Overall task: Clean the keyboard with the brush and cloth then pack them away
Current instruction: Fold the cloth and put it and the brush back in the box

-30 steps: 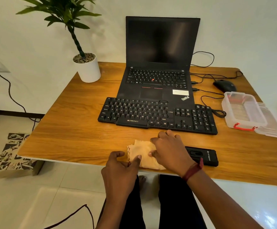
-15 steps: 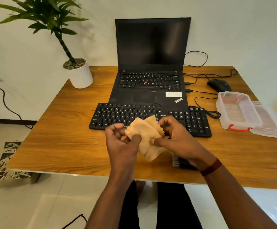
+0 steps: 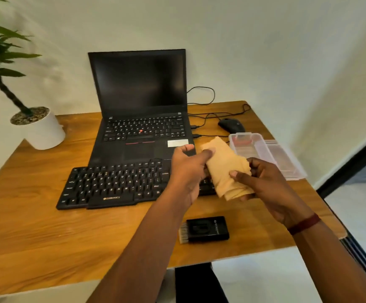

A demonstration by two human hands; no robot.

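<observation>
Left hand (image 3: 188, 169): thumb and fingers pinching the top end of the cloth (image 3: 225, 169), up in the air.
Right hand (image 3: 265, 184): fingers curled round the cloth's lower end, so both hands are clamped on it, close together.
Cloth: folded into a narrow tan bundle, held off the bench over the right end of the keyboard (image 3: 112, 184), just beside the clear box (image 3: 249, 147).
Brush (image 3: 203, 229): lying flat on the bench (image 3: 35, 226) near the front edge, bristles to the left, nobody touching it.
Box: open, lid (image 3: 287, 162) resting against its far side, neither tool inside.
Done so far: can't tell whether the keys are clean. A folded cloth this near the box looks like packing time.
Left to do: cloth in, brush in, lid on.
</observation>
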